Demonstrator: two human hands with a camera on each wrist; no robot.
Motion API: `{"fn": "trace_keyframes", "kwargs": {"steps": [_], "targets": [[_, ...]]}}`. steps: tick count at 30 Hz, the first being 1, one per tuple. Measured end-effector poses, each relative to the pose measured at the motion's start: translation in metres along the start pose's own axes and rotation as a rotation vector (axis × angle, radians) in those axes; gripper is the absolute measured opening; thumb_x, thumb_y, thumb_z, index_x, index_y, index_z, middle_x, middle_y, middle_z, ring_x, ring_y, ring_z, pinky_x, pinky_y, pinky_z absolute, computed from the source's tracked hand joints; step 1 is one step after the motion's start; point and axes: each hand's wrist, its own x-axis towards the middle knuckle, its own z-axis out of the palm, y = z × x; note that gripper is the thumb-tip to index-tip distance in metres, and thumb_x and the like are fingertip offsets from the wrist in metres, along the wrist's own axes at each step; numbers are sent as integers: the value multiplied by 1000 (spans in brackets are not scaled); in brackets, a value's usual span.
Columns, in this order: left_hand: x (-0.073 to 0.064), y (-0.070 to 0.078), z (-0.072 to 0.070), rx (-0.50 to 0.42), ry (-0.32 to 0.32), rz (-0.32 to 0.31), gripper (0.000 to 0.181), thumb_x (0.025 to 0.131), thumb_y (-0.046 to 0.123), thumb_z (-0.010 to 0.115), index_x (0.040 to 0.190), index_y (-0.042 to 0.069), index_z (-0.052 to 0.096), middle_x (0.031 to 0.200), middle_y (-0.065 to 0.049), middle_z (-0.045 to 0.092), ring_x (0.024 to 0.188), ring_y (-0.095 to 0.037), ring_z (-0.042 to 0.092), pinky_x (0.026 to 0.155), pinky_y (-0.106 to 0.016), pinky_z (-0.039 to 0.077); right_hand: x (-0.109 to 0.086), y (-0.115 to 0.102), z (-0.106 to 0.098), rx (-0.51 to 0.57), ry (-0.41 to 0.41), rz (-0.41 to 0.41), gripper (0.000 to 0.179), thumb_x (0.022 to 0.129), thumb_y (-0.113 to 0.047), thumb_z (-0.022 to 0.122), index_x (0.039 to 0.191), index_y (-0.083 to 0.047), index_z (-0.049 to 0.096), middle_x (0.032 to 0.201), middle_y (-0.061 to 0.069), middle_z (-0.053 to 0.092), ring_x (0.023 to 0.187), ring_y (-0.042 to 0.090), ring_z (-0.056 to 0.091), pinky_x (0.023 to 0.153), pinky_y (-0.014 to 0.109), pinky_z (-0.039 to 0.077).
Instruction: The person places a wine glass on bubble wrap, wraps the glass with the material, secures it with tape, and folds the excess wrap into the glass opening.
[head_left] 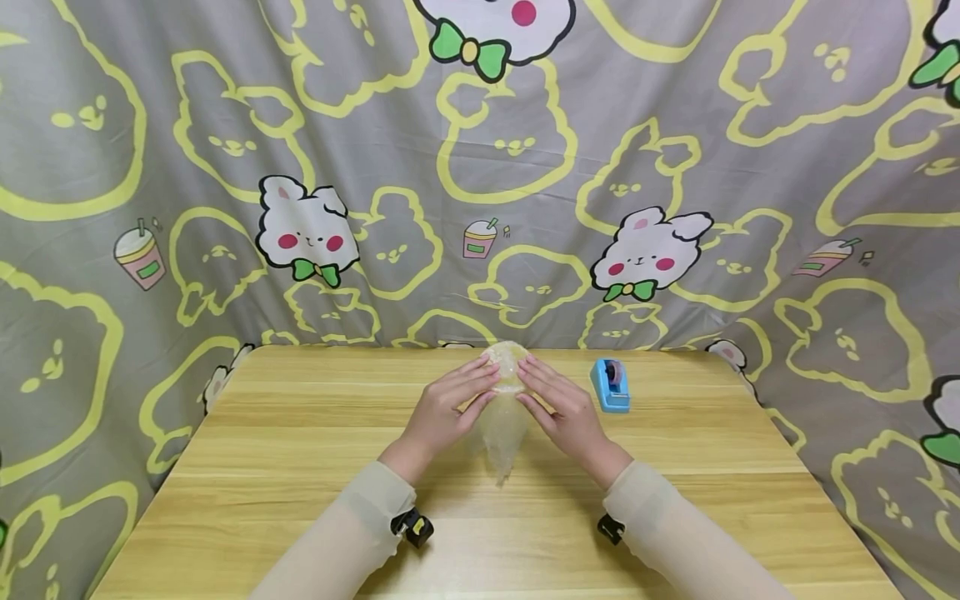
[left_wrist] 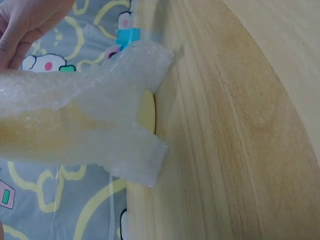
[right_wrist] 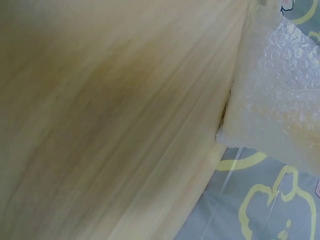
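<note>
A yellowish object wrapped in bubble wrap stands upright at the middle of the table, its top toward the head camera. In the left wrist view, a yellow rounded base shows between loose flaps of the bubble wrap at the tabletop. My left hand grips the upper left side, fingers over the top edge and thumb lower. On the opposite side my right hand grips the wrap the same way. The right wrist view catches only the wrap's lower part.
A blue tape dispenser with a roll in it stands to the right of my right hand, near the table's back. The wooden table ends at a grey patterned curtain behind and on both sides.
</note>
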Motion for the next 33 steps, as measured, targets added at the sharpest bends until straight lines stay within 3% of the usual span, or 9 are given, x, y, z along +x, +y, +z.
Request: {"fn": "trace_keyframes", "kwargs": {"steps": [10, 20, 27, 33], "targets": [[0, 0, -4, 17, 2, 12, 30, 88, 11, 76, 116, 2, 73, 122, -12, 70, 120, -29, 62, 103, -36, 47, 0, 0, 0, -17, -8, 5, 42, 101, -31, 60, 123, 4, 69, 129, 16, 65, 120, 33, 62, 107, 32, 43], [-2, -1, -10, 29, -19, -14, 31, 93, 19, 72, 119, 2, 72, 126, -11, 68, 123, -29, 61, 105, -36, 46, 0, 0, -4, -14, -3, 20, 43, 101, -33, 60, 122, 4, 69, 130, 16, 64, 121, 32, 61, 107, 32, 43], [-5, 4, -19, 64, -114, -85, 37, 96, 26, 68, 126, 5, 68, 134, -8, 64, 130, -26, 55, 109, -38, 42, -2, 1, -11, -2, 8, 17, 43, 102, -32, 60, 122, 5, 69, 129, 19, 65, 121, 33, 61, 107, 31, 43], [-7, 7, -26, 103, -173, -107, 40, 101, 34, 60, 130, 8, 67, 137, -5, 61, 135, -22, 50, 115, -37, 35, -3, 1, -19, -8, 12, 21, 44, 101, -33, 60, 122, 4, 68, 130, 18, 65, 122, 32, 61, 108, 30, 42]]}}
